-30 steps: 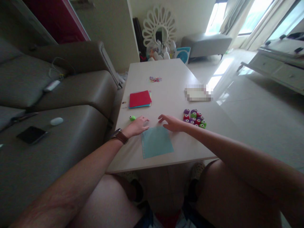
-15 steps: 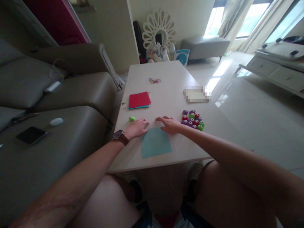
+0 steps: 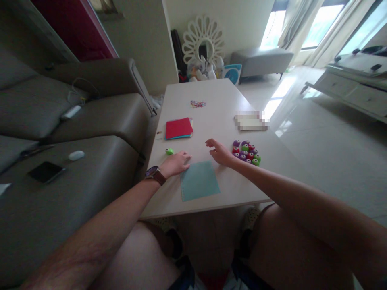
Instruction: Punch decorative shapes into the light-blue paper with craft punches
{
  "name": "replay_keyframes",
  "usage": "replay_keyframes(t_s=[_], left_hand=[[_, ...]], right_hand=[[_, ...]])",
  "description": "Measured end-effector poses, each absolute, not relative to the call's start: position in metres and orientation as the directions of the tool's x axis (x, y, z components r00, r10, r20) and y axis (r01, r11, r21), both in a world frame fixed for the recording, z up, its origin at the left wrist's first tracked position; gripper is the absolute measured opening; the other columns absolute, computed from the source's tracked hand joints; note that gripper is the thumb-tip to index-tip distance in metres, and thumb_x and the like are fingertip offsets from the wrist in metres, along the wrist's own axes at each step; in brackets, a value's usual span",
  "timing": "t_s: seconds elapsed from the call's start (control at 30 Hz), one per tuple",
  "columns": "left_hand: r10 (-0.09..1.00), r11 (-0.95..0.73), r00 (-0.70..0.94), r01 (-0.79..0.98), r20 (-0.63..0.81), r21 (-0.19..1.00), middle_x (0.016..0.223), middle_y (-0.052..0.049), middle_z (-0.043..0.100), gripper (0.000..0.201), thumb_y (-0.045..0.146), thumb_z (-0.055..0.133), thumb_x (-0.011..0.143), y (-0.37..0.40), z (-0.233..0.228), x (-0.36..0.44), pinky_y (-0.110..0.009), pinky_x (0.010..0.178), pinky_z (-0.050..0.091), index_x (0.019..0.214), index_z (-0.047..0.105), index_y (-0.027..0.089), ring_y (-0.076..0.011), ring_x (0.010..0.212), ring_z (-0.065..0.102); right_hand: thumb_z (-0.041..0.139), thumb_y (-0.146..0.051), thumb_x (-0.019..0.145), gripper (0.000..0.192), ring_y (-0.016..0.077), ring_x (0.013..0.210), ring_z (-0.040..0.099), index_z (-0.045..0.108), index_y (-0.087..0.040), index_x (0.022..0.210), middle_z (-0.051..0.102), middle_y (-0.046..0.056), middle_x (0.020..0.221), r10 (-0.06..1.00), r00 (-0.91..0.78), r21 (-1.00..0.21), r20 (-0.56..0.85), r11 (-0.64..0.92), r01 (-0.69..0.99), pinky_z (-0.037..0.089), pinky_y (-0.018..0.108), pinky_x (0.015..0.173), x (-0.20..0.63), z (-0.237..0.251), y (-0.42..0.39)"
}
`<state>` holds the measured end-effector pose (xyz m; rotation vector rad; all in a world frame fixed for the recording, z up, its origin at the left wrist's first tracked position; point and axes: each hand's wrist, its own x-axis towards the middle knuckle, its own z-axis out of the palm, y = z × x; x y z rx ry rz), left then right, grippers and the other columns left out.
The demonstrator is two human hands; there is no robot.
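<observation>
A light blue square sheet of paper (image 3: 199,185) lies flat near the front edge of the pale table (image 3: 211,100). My left hand (image 3: 177,162), with a brown watch on the wrist, rests on the table at the sheet's far left corner, fingers spread. My right hand (image 3: 219,152) hovers just beyond the sheet's far right corner, fingers apart, holding nothing. A cluster of several small coloured craft punches (image 3: 246,152) sits just right of my right hand. One green punch (image 3: 169,151) stands alone left of my left hand.
A stack of coloured paper with a red top sheet (image 3: 178,128) lies further back on the left. Small coloured bits (image 3: 198,104) lie farther back still, a blurred white item (image 3: 251,121) at right. A grey sofa (image 3: 75,133) holds a phone (image 3: 46,172) and a mouse (image 3: 76,155).
My right hand has lifted off the sheet's far edge and shifted slightly right toward the punches. My left hand stays at the sheet's corner.
</observation>
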<state>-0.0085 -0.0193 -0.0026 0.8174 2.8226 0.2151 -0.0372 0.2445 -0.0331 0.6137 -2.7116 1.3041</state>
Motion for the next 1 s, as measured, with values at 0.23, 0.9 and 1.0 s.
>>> replay_keyframes(t_s=[0.23, 0.9, 1.0], left_hand=[[0.556, 0.826, -0.817, 0.524, -0.151, 0.208, 0.15, -0.015, 0.063, 0.052, 0.044, 0.057, 0.099, -0.023, -0.006, -0.012, -0.042, 0.113, 0.049, 0.144, 0.065, 0.021, -0.0294, 0.134, 0.064], [0.54, 0.827, -0.831, 0.496, -0.134, 0.264, 0.16, -0.013, 0.058, 0.052, 0.04, 0.062, 0.097, -0.026, -0.009, -0.008, -0.041, 0.124, 0.041, 0.145, 0.064, 0.021, -0.028, 0.148, 0.055], [0.517, 0.819, -0.849, 0.452, -0.111, 0.353, 0.148, -0.013, 0.067, 0.043, 0.035, 0.063, 0.094, -0.024, -0.006, -0.011, -0.044, 0.124, 0.042, 0.134, 0.07, 0.019, -0.0283, 0.141, 0.06]], right_hand=[[0.047, -0.01, 0.082, 0.034, 0.0218, 0.1, 0.068, 0.067, -0.019, 0.109, 0.075, 0.01, 0.108, -0.231, -0.944, -0.722, 0.236, 0.609, -0.329, 0.054, 0.036, 0.093, -0.044, 0.001, 0.27], [0.077, -0.011, 0.076, 0.013, 0.0196, 0.071, 0.066, 0.077, -0.02, 0.086, 0.078, 0.006, 0.087, -0.592, -0.773, -0.23, -0.228, 0.804, -0.549, 0.044, 0.029, 0.066, -0.018, 0.036, 0.296], [0.075, -0.007, 0.077, 0.02, 0.0208, 0.078, 0.069, 0.077, -0.018, 0.093, 0.078, 0.008, 0.094, -0.601, -0.779, -0.261, -0.179, 0.792, -0.552, 0.046, 0.029, 0.071, -0.016, 0.037, 0.291]])
